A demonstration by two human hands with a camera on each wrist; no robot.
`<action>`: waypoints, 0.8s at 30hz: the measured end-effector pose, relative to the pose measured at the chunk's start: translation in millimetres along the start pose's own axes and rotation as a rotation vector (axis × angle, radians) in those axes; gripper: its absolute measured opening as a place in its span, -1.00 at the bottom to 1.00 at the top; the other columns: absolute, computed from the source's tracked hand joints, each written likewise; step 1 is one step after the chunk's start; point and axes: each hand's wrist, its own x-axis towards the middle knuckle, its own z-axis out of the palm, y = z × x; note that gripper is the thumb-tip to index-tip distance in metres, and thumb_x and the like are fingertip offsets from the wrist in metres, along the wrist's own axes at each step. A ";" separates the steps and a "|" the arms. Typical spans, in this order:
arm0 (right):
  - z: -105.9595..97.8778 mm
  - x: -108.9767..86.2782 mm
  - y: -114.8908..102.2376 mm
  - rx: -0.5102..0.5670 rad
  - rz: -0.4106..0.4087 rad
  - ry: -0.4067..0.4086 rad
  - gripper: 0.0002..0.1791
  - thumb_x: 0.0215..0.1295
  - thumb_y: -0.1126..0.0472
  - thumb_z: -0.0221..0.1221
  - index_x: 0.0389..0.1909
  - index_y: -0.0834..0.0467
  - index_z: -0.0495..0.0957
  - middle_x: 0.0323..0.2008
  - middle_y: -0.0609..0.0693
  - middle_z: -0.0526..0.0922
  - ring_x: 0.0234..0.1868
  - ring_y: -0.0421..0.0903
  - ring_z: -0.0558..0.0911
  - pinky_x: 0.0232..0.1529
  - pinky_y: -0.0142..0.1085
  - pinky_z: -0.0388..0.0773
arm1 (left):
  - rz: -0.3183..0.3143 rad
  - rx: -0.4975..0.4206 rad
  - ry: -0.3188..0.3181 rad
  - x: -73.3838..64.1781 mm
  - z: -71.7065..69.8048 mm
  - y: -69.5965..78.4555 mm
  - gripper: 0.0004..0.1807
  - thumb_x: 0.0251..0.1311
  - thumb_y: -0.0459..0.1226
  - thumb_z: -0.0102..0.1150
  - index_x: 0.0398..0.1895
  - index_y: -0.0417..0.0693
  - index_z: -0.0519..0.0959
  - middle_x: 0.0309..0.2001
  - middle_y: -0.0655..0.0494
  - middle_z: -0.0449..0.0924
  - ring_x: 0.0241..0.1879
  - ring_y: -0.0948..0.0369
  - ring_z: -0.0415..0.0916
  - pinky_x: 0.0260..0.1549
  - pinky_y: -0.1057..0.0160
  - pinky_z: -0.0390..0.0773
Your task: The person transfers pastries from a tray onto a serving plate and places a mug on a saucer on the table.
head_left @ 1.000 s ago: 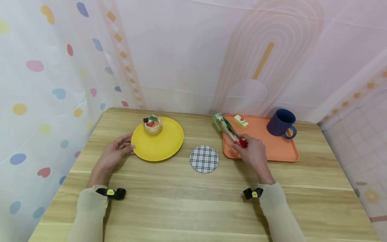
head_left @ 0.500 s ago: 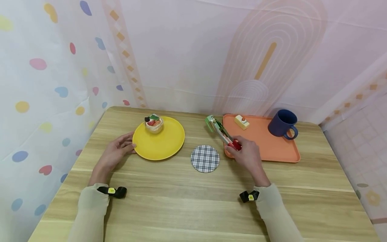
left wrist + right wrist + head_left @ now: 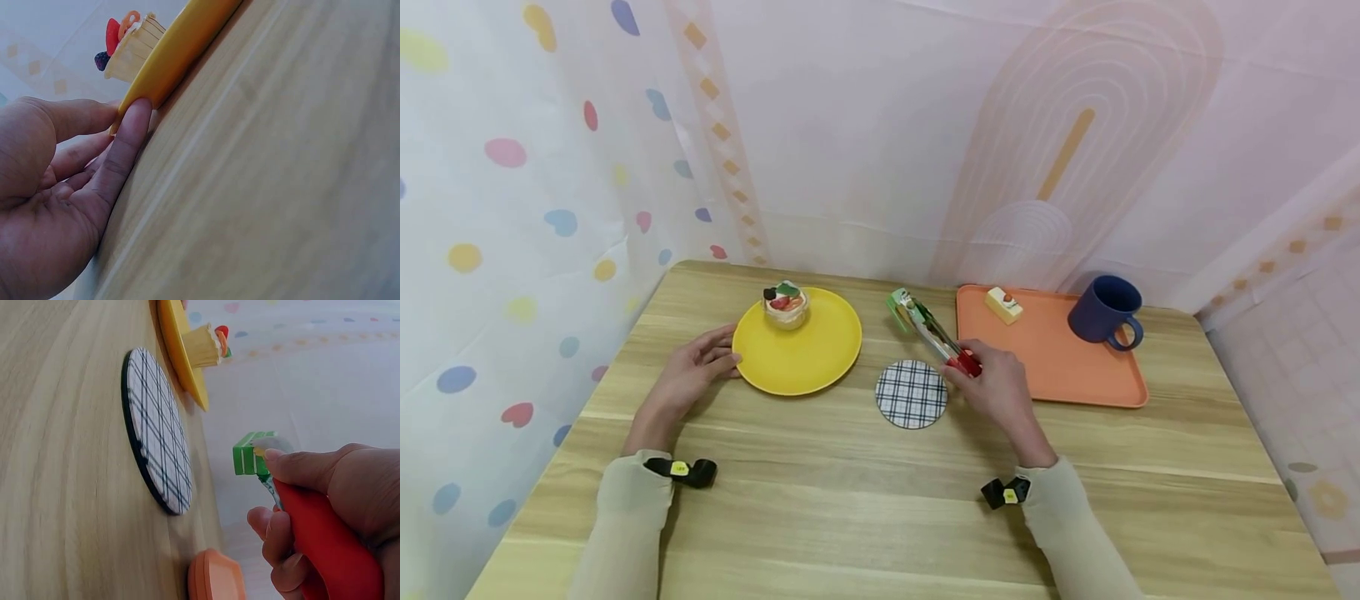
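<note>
My right hand (image 3: 996, 387) grips the red handles of a pair of metal tongs (image 3: 936, 337). A green striped cake piece (image 3: 898, 310) is held in the tongs' tips, between the plate and the tray, clear of the tabletop in the right wrist view (image 3: 247, 456). At the left, my left hand (image 3: 692, 375) holds the edge of a yellow plate (image 3: 797, 358), thumb and index finger at its rim in the left wrist view. On that plate's back left sits a fruit-topped tart (image 3: 786, 307) with berries and cream.
A round plaid coaster (image 3: 912, 394) lies between the plate and the right hand. An orange tray (image 3: 1075, 367) at the right bears a small yellow cake piece (image 3: 1003, 306) and a dark blue mug (image 3: 1105, 308). Patterned curtains stand behind the wooden table (image 3: 820, 500).
My right hand has carried the tongs and the green cake piece leftward, off the tray's left edge toward the plate. My left hand stays at the plate's rim.
</note>
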 end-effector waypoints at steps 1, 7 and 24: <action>0.6 0.0 -1.1 0.004 -0.005 0.000 -0.39 0.27 -0.11 0.40 0.24 0.14 0.61 -0.36 0.09 0.63 -0.38 -0.04 0.44 -0.51 -0.36 0.25 | -0.001 0.001 0.000 0.0 -0.2 0.3 -0.29 0.49 -0.22 0.15 0.62 -0.07 0.16 0.24 -0.02 0.44 0.01 0.44 0.55 -0.02 0.39 0.74; 3.3 0.5 -6.2 0.014 -0.035 0.002 -0.40 0.24 -0.08 0.43 0.22 0.15 0.63 -0.40 0.08 0.63 -0.42 -0.06 0.44 -0.54 -0.37 0.24 | -0.016 0.003 0.000 0.1 -0.3 1.1 -0.30 0.49 -0.23 0.15 0.62 -0.06 0.15 0.21 0.02 0.44 -0.01 0.44 0.56 -0.02 0.38 0.74; 7.8 2.9 -36.5 -0.019 -0.080 -0.038 -0.41 0.25 -0.11 0.42 0.25 0.04 0.63 -0.35 0.04 0.68 -0.35 -0.03 0.51 -0.45 -0.35 0.36 | -0.026 0.000 -0.002 0.6 0.5 2.3 -0.28 0.49 -0.20 0.16 0.62 -0.04 0.15 0.23 0.03 0.44 0.01 0.44 0.55 -0.02 0.41 0.73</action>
